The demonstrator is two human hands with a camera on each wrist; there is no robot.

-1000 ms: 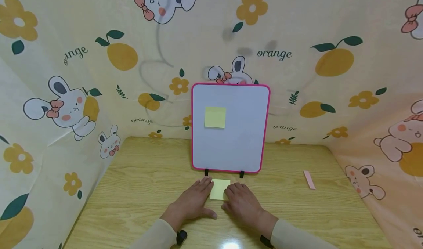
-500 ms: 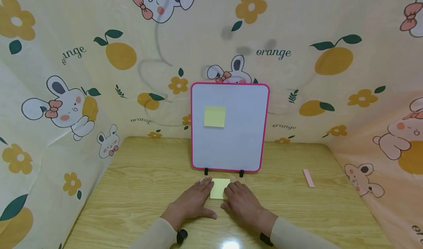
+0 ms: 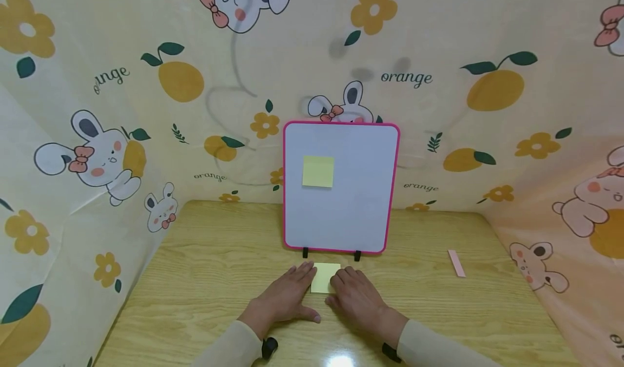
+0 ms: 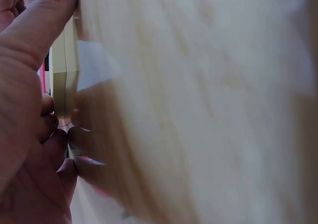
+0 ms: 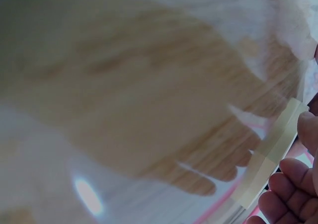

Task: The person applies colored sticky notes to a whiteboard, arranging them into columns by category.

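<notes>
A pale yellow sticky note pad (image 3: 325,278) lies on the table in front of the whiteboard (image 3: 361,204). My left hand (image 3: 283,295) rests flat on the table, its extended fingertips at the pad's left edge and the thumb spread aside. At the opposite edge, the curled fingers of my right hand (image 3: 359,302) grip the pad's side. Both wrist views show the pad edge-on as a thick stack: the sticky note pad (image 4: 64,72) beside the left fingers, and the sticky note pad (image 5: 271,152) beside the right thumb and curled fingers. One yellow sticky note (image 3: 318,172) is on the whiteboard.
The pink-framed whiteboard stands upright on two black feet (image 3: 357,256) close behind the pad. A small pink paper strip (image 3: 456,263) lies to the right on the wooden table (image 3: 205,269). Patterned cloth (image 3: 312,47) encloses the back and sides.
</notes>
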